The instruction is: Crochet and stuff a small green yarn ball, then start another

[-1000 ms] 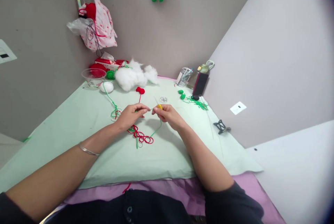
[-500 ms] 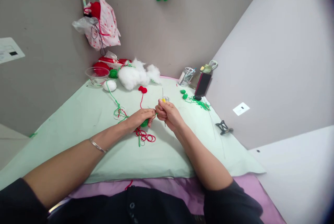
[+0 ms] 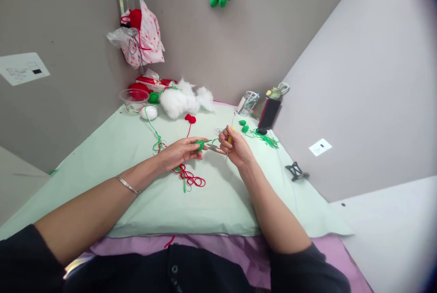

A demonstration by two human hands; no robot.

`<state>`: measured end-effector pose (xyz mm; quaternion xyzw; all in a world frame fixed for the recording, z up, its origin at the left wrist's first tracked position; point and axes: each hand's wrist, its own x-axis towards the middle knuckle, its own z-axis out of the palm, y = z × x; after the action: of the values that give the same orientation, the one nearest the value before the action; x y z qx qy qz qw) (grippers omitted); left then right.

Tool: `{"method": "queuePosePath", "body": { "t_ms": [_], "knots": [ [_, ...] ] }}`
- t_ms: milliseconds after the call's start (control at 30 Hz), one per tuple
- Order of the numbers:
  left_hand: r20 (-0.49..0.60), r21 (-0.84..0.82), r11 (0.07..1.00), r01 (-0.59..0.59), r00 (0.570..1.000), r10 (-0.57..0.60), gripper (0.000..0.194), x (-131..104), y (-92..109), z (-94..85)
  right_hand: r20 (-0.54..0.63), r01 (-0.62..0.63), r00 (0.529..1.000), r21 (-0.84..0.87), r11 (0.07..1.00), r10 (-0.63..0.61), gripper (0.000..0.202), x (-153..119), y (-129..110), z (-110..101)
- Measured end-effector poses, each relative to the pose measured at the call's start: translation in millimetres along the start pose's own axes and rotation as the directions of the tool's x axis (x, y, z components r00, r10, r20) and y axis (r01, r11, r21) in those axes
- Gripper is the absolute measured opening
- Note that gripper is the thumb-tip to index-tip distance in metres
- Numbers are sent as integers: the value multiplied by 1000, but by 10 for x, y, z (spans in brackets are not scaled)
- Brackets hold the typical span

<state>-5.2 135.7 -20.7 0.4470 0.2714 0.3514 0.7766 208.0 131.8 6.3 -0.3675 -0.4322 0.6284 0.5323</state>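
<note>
left hand (image 3: 177,152): pinches a small green knitted piece (image 3: 200,144) over the pale green cloth (image 3: 102,156) | right hand (image 3: 236,146): closed around a yellow-handled hook (image 3: 230,138), long axis near upright, tip pointing up and away | small scissors (image 3: 215,148): between the hands, blades pointing left toward the piece

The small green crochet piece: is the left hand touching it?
Touching. The head view shows the green crochet piece pinched at the fingertips of the left hand, with no gap between them.
</note>
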Motion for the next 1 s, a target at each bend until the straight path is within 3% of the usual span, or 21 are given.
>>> {"method": "queuePosePath", "body": {
  "t_ms": [233,433,633,833,1000],
  "knots": [
    [-10,-9,999,-40,999,40,20,4,11,-19,-2,20,1000,16,1000,-20,41,-20,-30,0],
    [31,-34,999,12,999,-11,34,-2,0,18,-2,9,1000,10,1000,-9,39,-16,-13,-5],
    [22,12,1000,-2,1000,2,22,-36,3,48,-12,7,1000,9,1000,-7,40,-25,-9,30],
    [47,25,998,61,997,-62,41,-52,-23,51,-28,29,999,27,999,-29,41,-28,-44,18],
    [30,6,1000,3,1000,-3,24,-35,-1,48,-23,34,999,40,999,-33,40,-24,-38,2]
  ]
}}
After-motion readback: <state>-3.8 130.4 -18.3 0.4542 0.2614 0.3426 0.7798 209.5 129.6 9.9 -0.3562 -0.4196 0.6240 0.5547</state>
